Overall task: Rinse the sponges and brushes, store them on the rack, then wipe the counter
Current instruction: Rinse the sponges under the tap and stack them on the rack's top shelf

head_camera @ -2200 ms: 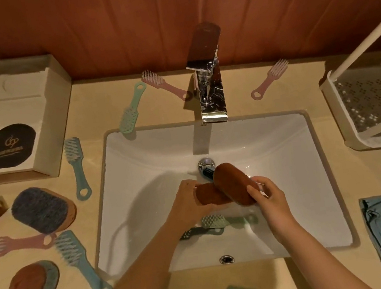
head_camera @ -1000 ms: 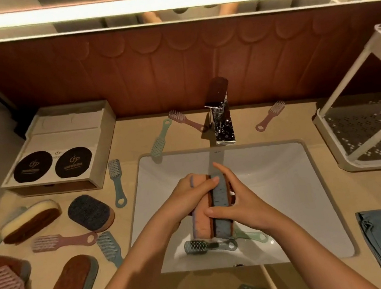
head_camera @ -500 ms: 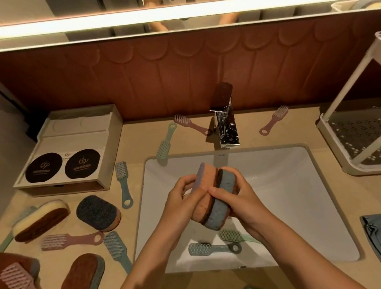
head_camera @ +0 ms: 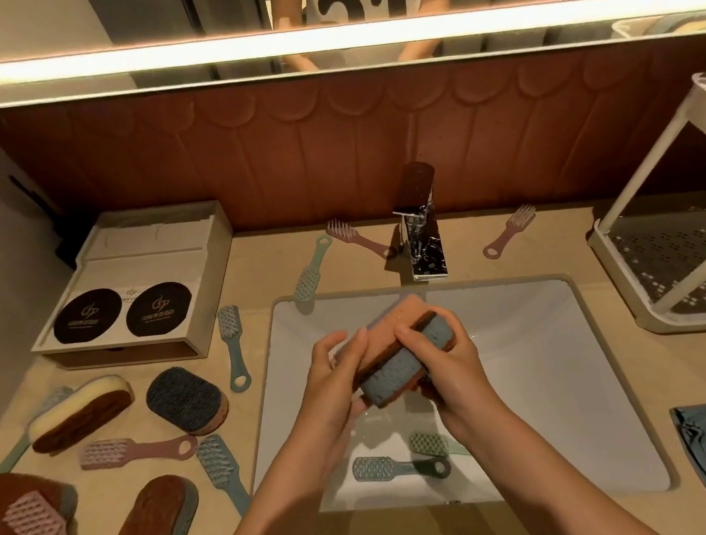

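Left hand (head_camera: 333, 378) and right hand (head_camera: 445, 361) both grip two sponges (head_camera: 395, 366) pressed together, held above the sink (head_camera: 544, 330), in front of the faucet (head_camera: 422, 238). Two brushes (head_camera: 390, 468) lie in the sink. Rack (head_camera: 686, 272) stands at right on the table (head_camera: 250, 264), apart from the sponges.

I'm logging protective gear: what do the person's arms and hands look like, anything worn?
Both forearms are bare to the frame edge, no sleeves in view. The left hand and right hand wear no gloves; no watch, bracelet or ring shows.
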A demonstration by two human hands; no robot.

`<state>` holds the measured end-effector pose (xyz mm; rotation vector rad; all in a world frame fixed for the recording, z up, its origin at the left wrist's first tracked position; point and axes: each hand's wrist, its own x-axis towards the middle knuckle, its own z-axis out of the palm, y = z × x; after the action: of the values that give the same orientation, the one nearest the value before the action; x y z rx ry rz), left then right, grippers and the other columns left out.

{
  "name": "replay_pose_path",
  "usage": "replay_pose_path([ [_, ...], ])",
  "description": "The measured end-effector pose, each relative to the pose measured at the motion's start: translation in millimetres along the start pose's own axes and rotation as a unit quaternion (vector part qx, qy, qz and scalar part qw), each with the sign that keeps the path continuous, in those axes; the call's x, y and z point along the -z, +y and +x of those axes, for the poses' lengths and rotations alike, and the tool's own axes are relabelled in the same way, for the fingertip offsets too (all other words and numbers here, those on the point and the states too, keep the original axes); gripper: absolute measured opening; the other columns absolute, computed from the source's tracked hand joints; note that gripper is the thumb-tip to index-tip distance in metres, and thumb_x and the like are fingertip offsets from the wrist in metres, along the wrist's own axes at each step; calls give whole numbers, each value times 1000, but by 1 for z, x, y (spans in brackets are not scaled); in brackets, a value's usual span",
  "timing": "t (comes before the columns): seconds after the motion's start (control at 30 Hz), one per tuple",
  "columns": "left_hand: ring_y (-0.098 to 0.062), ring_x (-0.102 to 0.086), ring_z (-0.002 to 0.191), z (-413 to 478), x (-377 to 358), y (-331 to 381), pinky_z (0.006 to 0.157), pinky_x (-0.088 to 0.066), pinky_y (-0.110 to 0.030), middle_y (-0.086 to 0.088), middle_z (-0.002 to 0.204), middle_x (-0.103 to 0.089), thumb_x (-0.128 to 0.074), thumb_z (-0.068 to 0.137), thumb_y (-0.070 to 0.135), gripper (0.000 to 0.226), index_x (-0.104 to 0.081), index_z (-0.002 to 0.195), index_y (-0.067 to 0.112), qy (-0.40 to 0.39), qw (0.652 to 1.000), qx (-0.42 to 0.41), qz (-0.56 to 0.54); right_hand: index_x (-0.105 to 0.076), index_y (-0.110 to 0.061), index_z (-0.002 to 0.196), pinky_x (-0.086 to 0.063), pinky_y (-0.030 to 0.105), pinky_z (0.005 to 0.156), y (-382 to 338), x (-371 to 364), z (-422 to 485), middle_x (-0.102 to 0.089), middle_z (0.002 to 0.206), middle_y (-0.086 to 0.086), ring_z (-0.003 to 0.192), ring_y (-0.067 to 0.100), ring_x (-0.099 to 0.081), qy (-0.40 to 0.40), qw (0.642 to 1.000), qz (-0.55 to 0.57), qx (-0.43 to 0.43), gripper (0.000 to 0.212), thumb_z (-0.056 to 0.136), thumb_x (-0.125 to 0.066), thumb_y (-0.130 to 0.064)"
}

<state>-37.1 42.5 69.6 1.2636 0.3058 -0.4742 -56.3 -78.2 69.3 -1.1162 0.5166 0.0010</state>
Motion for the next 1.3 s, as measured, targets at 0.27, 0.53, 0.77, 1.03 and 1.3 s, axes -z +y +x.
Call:
replay_pose_path([
  [0.27,-25,-62,102,-8,-23,-4,83,-55,-44,-9,110,-60,-50,90,41,33,-46,116,21,74,996,-40,-29,-45,-28,118,-52,33,89,15,-20,-19,-56,114,5,105,16,-57,61,996,3,62,39,85,-63,-23],
  [0.53,-26,-65,93,11,3,16,68,-54,-35,-18,108,-63,-57,88,34,22,-55,102,18,48,995,-61,56,-27,-37,134,-49,41,96,-23,-6,0,-42,131,1,118,20,-49,-58,972,-219,63,63,78,-52,-55],
  [0.77,-22,-63,89,9,-10,22,60,-56,-31,-7,107,-58,-52,85,47,32,-49,112,28,6,993,-82,81,-49,-34,98,-57,41,77,-21,-14,5,-60,97,1,90,17,-63,-46,961,-254,95,22,83,-59,-47],
  [1.03,-23,-61,85,24,-36,33,78,-47,-36,0,82,-65,-38,92,53,35,-54,80,24,47,903,-198,378,-54,-10,93,-51,44,83,-24,-10,14,-65,88,8,86,22,-63,38,943,-306,121,45,88,-43,-54],
  [1.3,-23,-52,62,26,-53,24,60,-40,-35,5,52,-47,-27,84,42,41,-41,53,20,12,870,-263,417,-65,-2,77,-50,35,69,-21,1,16,-69,77,15,73,22,-63,44,957,-257,130,44,95,-43,-36],
])
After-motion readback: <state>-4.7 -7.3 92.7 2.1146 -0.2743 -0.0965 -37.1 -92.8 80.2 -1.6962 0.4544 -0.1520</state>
